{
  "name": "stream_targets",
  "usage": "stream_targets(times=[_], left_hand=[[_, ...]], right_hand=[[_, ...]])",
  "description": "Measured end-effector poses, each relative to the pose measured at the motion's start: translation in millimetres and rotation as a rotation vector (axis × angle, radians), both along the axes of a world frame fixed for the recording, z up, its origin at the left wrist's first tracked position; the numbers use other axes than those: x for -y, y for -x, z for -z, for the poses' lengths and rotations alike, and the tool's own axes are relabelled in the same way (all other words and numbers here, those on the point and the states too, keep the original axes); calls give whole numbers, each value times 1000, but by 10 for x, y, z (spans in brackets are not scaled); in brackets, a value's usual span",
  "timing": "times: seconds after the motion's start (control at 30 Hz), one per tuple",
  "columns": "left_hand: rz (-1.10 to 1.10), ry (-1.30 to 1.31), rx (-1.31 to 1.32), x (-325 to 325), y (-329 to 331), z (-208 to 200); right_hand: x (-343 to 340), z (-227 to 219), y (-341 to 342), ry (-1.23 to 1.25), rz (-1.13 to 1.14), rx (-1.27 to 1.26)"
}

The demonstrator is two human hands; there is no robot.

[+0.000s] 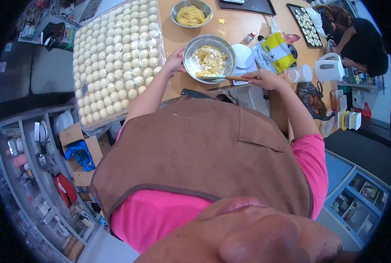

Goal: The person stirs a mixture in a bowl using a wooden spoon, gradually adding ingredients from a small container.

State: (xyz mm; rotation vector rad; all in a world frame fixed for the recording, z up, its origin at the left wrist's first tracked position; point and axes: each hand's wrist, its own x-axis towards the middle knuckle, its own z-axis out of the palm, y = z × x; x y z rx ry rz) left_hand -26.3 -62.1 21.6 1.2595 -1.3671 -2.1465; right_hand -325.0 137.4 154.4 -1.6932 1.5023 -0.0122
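- The wooden handle of a spatula (232, 77) is held in the right grip (265, 80), fingers closed around its end; the pale blade is laid inside the near side of the metal mixing bowl (229, 61).
- The bowl's left side is touched by the left grip (175, 61) – whether the rim is pinched or merely steadied cannot be told.
- Within the bowl, a yellow mixture (213, 61) is seen with white powder lying over much of it, so the blending is judged to be only partly done.
- Folding by spatula appears to be the step in hand; for the next stroke, the powder should be scraped under from the wall while the bowl is kept braced.
- Sweeps to the right are limited by what looks like a white kitchen scale (242, 55), set just beside the bowl, with the yellow-and-white bag (275, 52) beyond it.
- On the left, elbow room is narrowed by the plastic-covered dough balls (121, 52), near the left forearm.
- Beyond, a second bowl (174, 18) of yellow dough (192, 16) is set near.
- The mixing bowl is placed close to the counter's (231, 31) near edge – a pull toward the apron (191, 140) should be kept short.
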Motion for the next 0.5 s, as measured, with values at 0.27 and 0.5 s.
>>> stream_targets(times=[0.27, 0.5], left_hand=[[-152, -80, -68, -162, -21, 19], [-184, 4, -154, -240, -37, 92]], right_hand=[[-203, 220, -754, 43, 198, -154], [-330, 1162, -738, 480, 375, 385]])
